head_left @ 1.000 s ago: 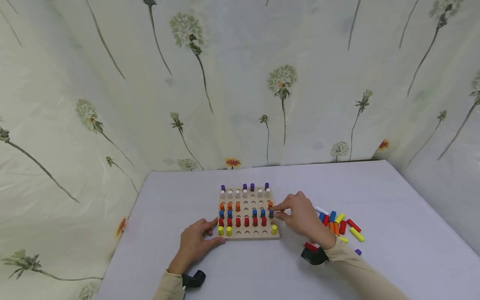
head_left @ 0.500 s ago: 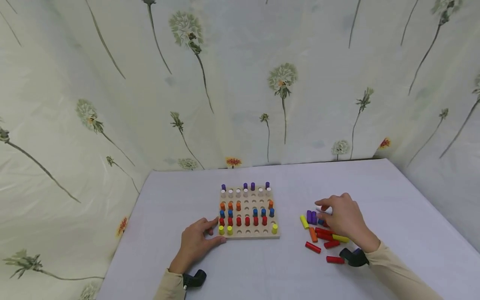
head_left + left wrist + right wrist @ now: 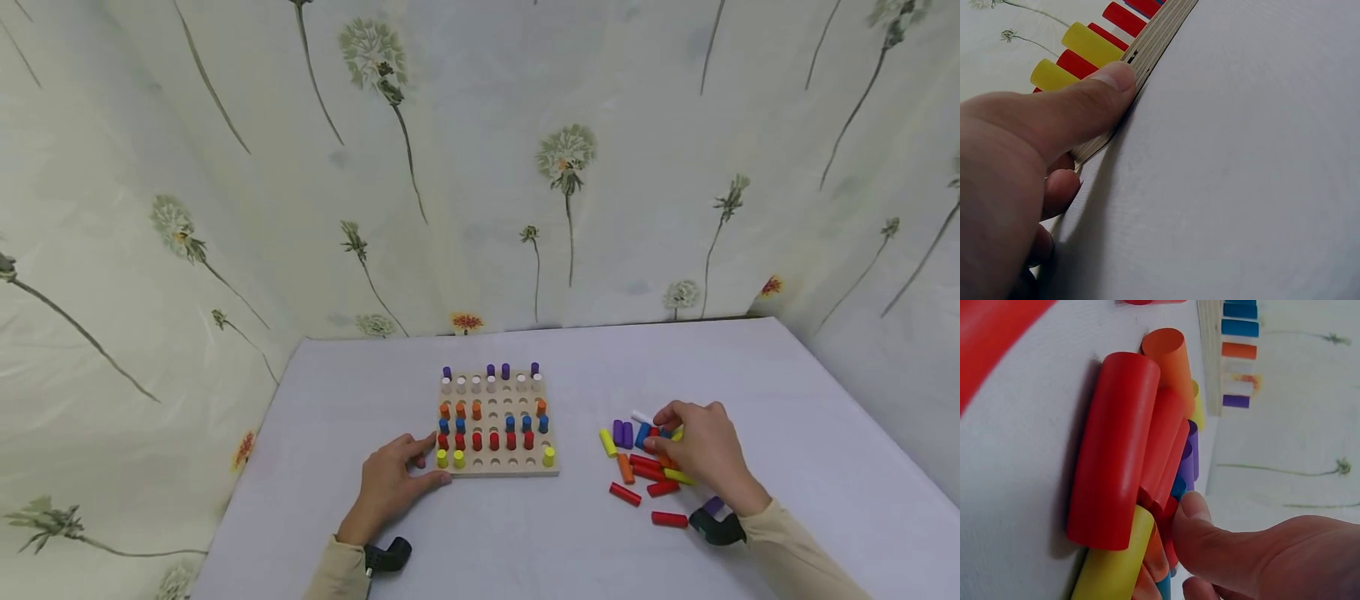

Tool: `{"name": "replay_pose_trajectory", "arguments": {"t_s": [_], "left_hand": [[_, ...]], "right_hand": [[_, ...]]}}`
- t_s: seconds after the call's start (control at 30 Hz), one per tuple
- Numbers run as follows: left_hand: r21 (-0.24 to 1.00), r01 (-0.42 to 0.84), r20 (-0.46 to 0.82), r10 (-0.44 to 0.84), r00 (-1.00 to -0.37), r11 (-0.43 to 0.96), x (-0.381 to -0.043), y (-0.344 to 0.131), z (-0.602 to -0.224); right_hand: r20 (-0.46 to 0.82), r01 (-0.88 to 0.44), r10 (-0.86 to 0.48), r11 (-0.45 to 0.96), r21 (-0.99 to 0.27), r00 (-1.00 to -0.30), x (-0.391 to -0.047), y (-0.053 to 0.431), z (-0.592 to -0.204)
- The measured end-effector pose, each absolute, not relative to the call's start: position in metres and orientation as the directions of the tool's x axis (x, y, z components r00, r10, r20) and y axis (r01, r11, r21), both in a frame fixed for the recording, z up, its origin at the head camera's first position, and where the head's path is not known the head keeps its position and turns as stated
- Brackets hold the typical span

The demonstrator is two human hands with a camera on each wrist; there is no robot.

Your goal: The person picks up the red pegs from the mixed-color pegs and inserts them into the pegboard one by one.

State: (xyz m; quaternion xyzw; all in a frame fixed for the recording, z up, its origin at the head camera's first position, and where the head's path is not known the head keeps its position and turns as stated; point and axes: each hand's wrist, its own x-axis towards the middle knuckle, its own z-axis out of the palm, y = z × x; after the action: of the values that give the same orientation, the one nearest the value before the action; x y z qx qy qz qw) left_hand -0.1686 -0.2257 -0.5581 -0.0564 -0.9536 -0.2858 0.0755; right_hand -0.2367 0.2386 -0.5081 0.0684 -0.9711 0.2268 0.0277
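Observation:
A wooden pegboard (image 3: pixel 504 472) stands on the table, with rows of purple, white, orange, blue, red and yellow pegs upright in it. My left hand (image 3: pixel 390 482) holds its front left corner, thumb on the front edge. The left wrist view shows that thumb (image 3: pixel 1094 103) pressed to the layered board edge (image 3: pixel 1159 47) beside two yellow pegs. Over the loose pegs to the right of the board, my right hand (image 3: pixel 708 446) has thumb and index finger apart around a red peg (image 3: pixel 654 432). In the right wrist view, the thumb (image 3: pixel 1200 534) lies against the pile; most fingers are hidden.
Loose red, orange, yellow and purple pegs lie around the pile, with a red peg (image 3: pixel 669 519) nearest the front and a white peg (image 3: pixel 641 417) at the back. Flower-patterned cloth (image 3: pixel 480 167) rises behind the white-covered table (image 3: pixel 525 542).
My right hand has left the blue and orange pegs at the board's right side and moved right to the loose pegs, then slightly farther right over them. My left hand stays on the board corner.

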Motion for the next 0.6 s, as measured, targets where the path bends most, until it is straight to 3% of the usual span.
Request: {"name": "replay_pose_trajectory", "arguments": {"t_s": [0.6], "left_hand": [[0.535, 0.155, 0.176, 0.069, -0.982, 0.831, -0.1690, -0.2256, -0.5597]], "right_hand": [[0.101, -0.142, -0.110, 0.896, -0.422, -0.989, -0.2288, 0.2356, -0.5097]]}}
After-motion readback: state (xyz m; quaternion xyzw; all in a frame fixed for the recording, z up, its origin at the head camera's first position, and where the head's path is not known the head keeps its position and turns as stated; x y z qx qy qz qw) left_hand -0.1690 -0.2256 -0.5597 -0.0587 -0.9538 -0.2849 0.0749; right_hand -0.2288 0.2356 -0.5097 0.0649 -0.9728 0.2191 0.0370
